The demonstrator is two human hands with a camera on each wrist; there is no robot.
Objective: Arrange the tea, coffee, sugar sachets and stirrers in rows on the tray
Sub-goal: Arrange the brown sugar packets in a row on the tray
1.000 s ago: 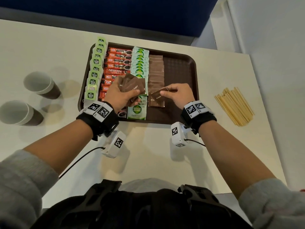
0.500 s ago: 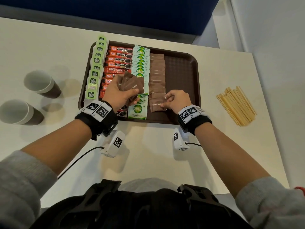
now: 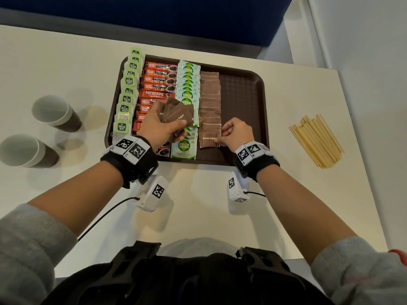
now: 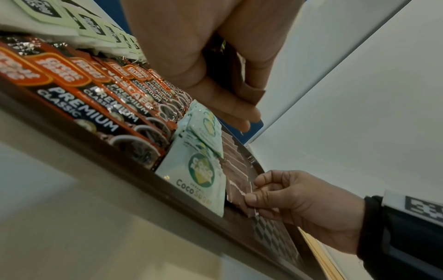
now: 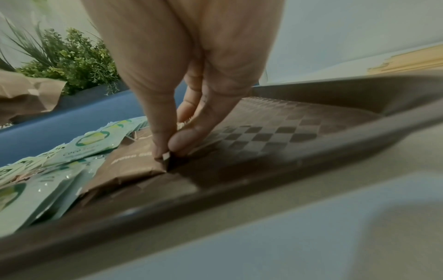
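Note:
A brown tray (image 3: 242, 89) holds rows of green tea bags (image 3: 128, 93), red coffee sticks (image 3: 157, 79), green Coco Sugar sachets (image 3: 187, 84) and brown sugar sachets (image 3: 210, 100). My left hand (image 3: 161, 126) hovers over the tray's near left and grips a fanned bunch of brown sugar sachets (image 3: 178, 114). My right hand (image 3: 233, 135) pinches the right edge of the nearest brown sugar sachet (image 3: 208, 139) (image 5: 134, 163), which lies flat at the near end of its row. Wooden stirrers (image 3: 317, 140) lie in a heap on the table right of the tray.
Two paper cups (image 3: 55, 113) (image 3: 26, 150) stand on the white table (image 3: 198, 205) left of the tray. The tray's right third shows bare patterned floor. A blue partition (image 3: 154, 20) runs behind the table, with a green plant (image 5: 72, 58) beyond it.
My right hand has lowered the brown sugar sachet onto the near end of its row and still pinches its edge. The left hand has stayed in place with its bunch.

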